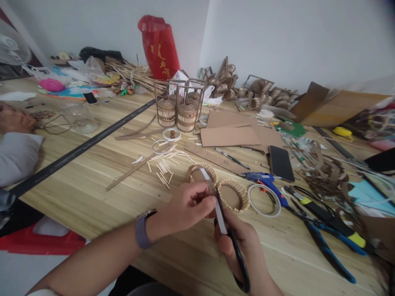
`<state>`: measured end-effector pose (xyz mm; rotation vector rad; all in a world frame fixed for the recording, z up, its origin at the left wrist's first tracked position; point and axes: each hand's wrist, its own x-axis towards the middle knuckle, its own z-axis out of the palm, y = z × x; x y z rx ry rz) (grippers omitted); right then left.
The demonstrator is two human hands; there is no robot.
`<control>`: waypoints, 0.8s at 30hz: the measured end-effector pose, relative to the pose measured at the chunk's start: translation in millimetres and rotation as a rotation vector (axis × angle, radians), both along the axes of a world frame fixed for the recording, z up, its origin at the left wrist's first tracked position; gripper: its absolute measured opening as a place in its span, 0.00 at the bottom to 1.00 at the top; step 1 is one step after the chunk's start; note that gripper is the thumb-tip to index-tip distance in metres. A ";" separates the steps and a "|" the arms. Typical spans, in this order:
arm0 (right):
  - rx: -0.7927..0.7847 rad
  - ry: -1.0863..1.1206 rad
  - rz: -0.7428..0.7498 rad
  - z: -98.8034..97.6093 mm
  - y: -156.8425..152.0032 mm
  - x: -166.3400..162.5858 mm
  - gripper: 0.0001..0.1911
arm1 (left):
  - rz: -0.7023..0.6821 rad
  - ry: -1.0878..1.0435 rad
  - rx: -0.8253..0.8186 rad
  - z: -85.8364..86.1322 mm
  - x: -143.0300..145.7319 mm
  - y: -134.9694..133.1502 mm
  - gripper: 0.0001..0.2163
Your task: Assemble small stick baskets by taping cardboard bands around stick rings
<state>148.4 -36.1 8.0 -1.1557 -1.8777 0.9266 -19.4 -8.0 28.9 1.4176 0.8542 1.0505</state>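
My left hand [188, 205], with a watch on its wrist, is closed in a pinch on a narrow strip [220, 217] that looks white on one face and brown near the fingers. My right hand [247, 242] is wrapped round black-handled scissors [242, 263]. Their blades lie along the strip, close to my left fingertips; whether they touch it I cannot tell. Just beyond the hands are two rings of short wooden sticks, one [203, 169] partly behind the strip and another [233, 195] on its right. Beside them lies a white-edged ring [264, 200].
Loose sticks [165, 166] lie ahead of my left hand. To the right are a blue glue gun [262, 179], a phone [281, 163] and pliers [328, 246]. Behind stand lidded stick baskets [187, 115] and cardboard sheets [230, 136]. Another person's arm [18, 156] rests at left.
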 end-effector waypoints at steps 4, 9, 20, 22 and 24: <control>-0.055 0.010 0.027 -4.8 -3.7 2.5 0.43 | 0.023 -0.025 0.009 4.6 -2.4 1.2 0.14; -0.106 0.011 0.034 -11.1 -4.3 3.6 0.43 | 0.159 -0.110 -0.061 1.9 -3.4 7.5 0.14; -0.100 -0.006 0.056 -3.6 -1.4 -2.4 0.43 | 0.359 0.060 0.153 -1.2 -3.0 3.2 0.15; -0.086 -0.002 0.055 -2.5 -1.6 -2.6 0.43 | 0.368 0.081 0.177 -0.5 -2.7 2.5 0.15; -0.089 0.006 0.060 -3.4 -2.4 -1.7 0.43 | 0.367 0.094 0.192 -0.4 -2.6 2.2 0.15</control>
